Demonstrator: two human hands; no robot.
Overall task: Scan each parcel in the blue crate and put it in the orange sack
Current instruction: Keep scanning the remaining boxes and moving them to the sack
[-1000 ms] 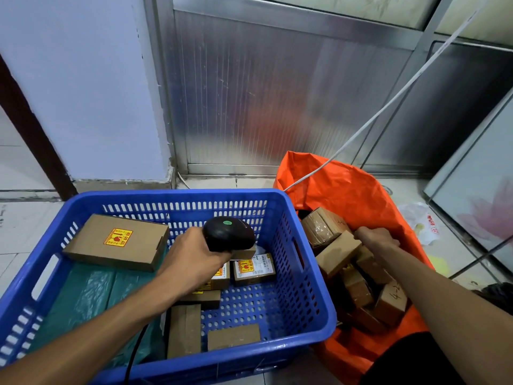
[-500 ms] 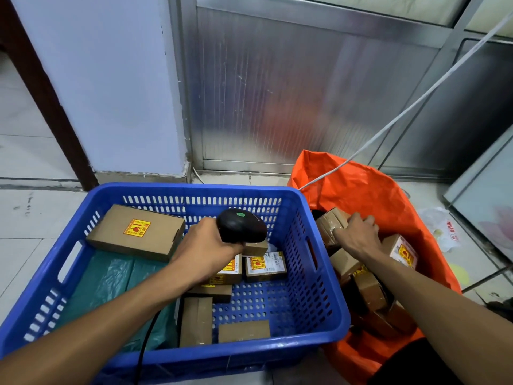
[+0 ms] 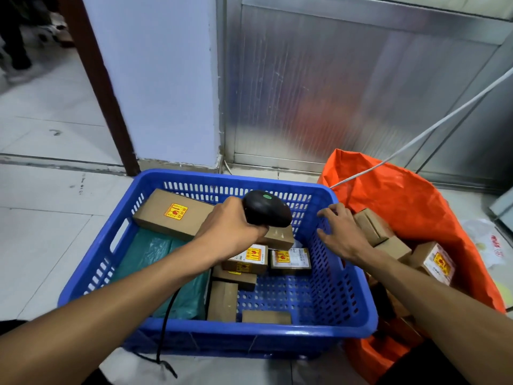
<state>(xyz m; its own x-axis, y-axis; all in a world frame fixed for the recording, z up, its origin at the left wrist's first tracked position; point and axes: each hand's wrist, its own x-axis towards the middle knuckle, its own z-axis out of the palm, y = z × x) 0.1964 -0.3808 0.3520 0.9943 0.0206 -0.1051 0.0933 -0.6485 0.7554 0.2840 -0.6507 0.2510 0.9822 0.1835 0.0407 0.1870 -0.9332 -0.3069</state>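
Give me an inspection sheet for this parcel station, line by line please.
Surface: pale tiled floor, scuffed.
Job's things: blue crate holds cardboard parcels and a green poly bag; orange sack beside it holds more boxes.
Clutter: white printed plastic bag on the floor past the sack.
Grippers: left hand grips the black scanner; right hand open over the crate's right wall, holding nothing.
Cables: black scanner cord over the crate's front; white cable into the sack.
Surroundings: metal panels, white pillar.
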